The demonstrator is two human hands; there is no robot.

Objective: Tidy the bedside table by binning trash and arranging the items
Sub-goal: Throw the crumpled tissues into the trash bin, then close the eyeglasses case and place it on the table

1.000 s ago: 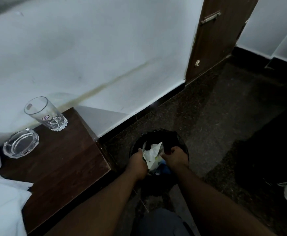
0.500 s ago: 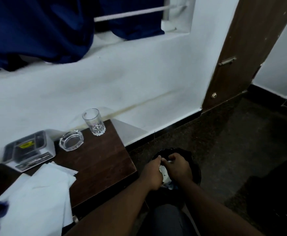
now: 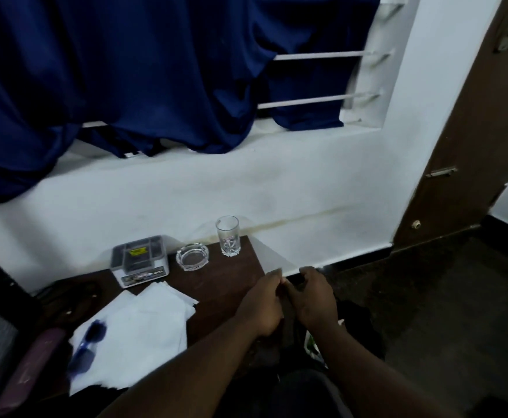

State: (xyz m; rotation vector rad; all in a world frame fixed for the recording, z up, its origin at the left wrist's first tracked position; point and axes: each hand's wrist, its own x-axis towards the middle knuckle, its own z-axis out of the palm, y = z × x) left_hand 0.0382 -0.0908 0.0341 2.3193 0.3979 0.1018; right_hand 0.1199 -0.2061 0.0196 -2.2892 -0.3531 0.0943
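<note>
My left hand [image 3: 261, 306] and my right hand [image 3: 314, 297] hover close together over the right edge of the dark wooden bedside table [image 3: 225, 285], fingers loosely curled, nothing visible in either. Below my right wrist stands the black bin [image 3: 362, 327], mostly hidden, with a scrap of white and green trash [image 3: 311, 346] showing. On the table stand a clear drinking glass [image 3: 228, 235], a glass ashtray [image 3: 192, 256] and a small grey box [image 3: 139, 260] along the wall. White tissues [image 3: 144, 324] lie spread at the front left with a blue pen [image 3: 88, 345] on them.
A white wall runs behind the table, with a window ledge and blue curtains [image 3: 144, 79] above. A brown door [image 3: 464, 164] stands at the right. Dark stone floor [image 3: 445, 297] lies right of the bin. A maroon object [image 3: 32, 366] lies at the far left.
Both hands have come up out of the bin, leaving the crumpled paper inside. The view has lifted from the bin to the table and the window.
</note>
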